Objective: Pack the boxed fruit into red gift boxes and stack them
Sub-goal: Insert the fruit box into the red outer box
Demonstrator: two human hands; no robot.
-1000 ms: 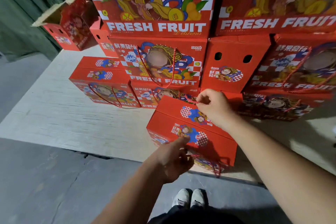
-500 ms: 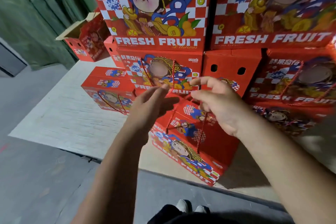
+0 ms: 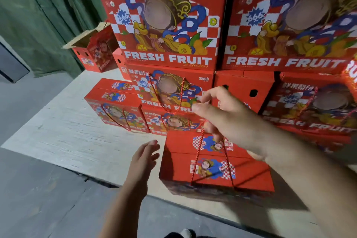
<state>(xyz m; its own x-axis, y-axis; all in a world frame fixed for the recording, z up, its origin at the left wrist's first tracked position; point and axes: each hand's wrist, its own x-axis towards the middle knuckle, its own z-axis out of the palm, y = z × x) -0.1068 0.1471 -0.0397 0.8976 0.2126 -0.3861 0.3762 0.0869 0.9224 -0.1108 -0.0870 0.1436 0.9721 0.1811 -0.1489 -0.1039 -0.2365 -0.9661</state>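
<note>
Down at the front edge of the pale board (image 3: 58, 133) sits the red gift box (image 3: 214, 162) that's being handled, flaps closed, its red cord handles (image 3: 197, 158) running up from the near side toward the right hand (image 3: 231, 121); that hand hovers over the box with thumb and forefinger extended, and the cords seem to pass under its lower fingers, but it's blurry enough that I can't tell whether it's actually hooked them or is just above them; the left hand (image 3: 144, 158) is open, fingers straight and relaxed, just beside the box's left wall and not touching it.

Behind it is the stack of finished boxes (image 3: 170, 25), big ones on top of smaller ones, with an unsealed open box (image 3: 92, 50) off to the back left.

What could go wrong, imo: if this gets lifted by one cord only, it'll tilt and swing, and the fruit inside would shift; the box also sits right at the board's lip, so a nudge from the left hand could tip a corner off onto the concrete floor (image 3: 38, 208); and the pile behind looks top-heavy, so setting another box down off-centre might get the whole column leaning.
</note>
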